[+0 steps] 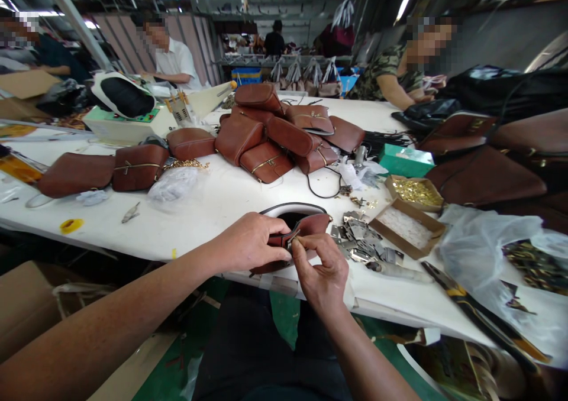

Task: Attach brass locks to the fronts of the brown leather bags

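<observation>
At the table's near edge a small brown leather bag [310,224] lies with its mouth gaping and its dark inside showing. My left hand [248,242] grips the rim of this bag, thumb on the outside and fingers reaching in. My right hand [322,265] pinches at the same rim, fingertips close to the left thumb. Between the fingertips there is something small, perhaps a metal piece, too little to name. Just right of the bag lies a heap of flat metal plates [366,238].
Brown bags [266,135] are piled mid-table, with more at left and right. Cardboard trays of gold fittings [415,191] and of white pieces [403,229] stand right, near a green box [406,160], pliers [483,312] and a plastic bag [479,241]. Other people sit across the table.
</observation>
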Demonstrator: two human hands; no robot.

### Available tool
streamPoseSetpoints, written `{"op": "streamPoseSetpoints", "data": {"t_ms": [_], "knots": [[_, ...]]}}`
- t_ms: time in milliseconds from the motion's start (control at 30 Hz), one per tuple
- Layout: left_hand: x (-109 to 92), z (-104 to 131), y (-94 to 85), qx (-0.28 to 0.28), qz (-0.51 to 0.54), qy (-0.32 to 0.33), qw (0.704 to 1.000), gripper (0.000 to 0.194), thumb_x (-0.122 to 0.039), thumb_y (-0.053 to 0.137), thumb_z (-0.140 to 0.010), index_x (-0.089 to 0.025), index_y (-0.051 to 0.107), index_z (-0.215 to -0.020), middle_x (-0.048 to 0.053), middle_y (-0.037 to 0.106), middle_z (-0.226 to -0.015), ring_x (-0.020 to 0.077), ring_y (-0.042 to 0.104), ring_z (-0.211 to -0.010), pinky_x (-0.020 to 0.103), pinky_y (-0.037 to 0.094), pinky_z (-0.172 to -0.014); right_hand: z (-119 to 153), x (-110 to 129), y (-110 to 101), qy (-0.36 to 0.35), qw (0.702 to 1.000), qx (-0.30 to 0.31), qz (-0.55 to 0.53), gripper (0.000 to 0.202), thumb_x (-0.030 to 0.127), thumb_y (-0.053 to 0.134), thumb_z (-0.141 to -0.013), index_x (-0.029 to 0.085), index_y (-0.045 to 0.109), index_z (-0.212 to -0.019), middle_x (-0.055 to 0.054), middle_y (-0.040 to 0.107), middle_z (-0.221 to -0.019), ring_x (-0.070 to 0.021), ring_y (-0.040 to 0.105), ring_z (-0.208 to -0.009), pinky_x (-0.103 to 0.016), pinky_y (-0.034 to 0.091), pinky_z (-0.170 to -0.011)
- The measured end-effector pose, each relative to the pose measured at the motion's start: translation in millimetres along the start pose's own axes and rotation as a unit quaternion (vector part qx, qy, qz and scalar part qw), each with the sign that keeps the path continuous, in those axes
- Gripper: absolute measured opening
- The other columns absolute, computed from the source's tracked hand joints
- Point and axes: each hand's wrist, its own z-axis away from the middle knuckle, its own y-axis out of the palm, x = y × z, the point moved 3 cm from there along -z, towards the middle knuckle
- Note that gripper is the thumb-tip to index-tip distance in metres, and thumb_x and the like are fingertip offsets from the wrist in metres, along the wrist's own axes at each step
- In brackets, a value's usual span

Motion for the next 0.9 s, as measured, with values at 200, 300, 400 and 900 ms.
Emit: {"op": "streamPoseSetpoints", "data": {"t_ms": [200,300,400,900], "knots": [[0,13,9.3,-0.094,-0.041,-0.013,0.995,0.019,-0.035,0.07,-0.09,-0.027,0.078,-0.106,-0.001,0.08,-0.094,0.0189,0.072,-0.084,0.025,0.049,-0.075,-13,7,-22,-0.026,0.997,0.078,-0.006,0.01,0.026,0.072,-0.095,0.026,0.076,-0.104,-0.007,0.073,-0.105,-0.024,0.069,-0.097,-0.04,0.056,-0.085],[-2,18,7.7,-0.085,-0.037,0.004,0.996,0.021,-0.032,0.067,-0.092,-0.028,0.078,-0.11,-0.002,0.081,-0.096,0.0193,0.074,-0.087,0.026,0.05,-0.078,-31,12,-41,-0.113,0.987,0.086,0.072,0.033,0.029,0.078,-0.09,0.027,0.073,-0.122,-0.011,0.07,-0.124,-0.0299,0.065,-0.113,-0.047,0.051,-0.095],[-6,24,3.4,-0.072,-0.013,0.019,0.997,0.025,-0.027,0.066,-0.092,-0.029,0.078,-0.113,-0.003,0.081,-0.104,0.0199,0.075,-0.093,0.027,0.051,-0.084,-47,18,-46,-0.162,0.962,0.18,0.129,0.031,0.03,0.077,-0.091,0.028,0.073,-0.122,-0.009,0.075,-0.117,-0.0294,0.065,-0.108,-0.047,0.046,-0.092],[7,18,-4.5,-0.093,0.097,-0.045,0.99,0.024,-0.027,0.069,-0.084,-0.019,0.081,-0.104,0.001,0.081,-0.095,0.019,0.072,-0.086,0.027,0.051,-0.077,-48,13,-22,-0.099,0.982,0.124,0.101,0.028,0.028,0.081,-0.089,0.028,0.075,-0.116,-0.005,0.077,-0.109,-0.0265,0.068,-0.102,-0.044,0.044,-0.093]]}}
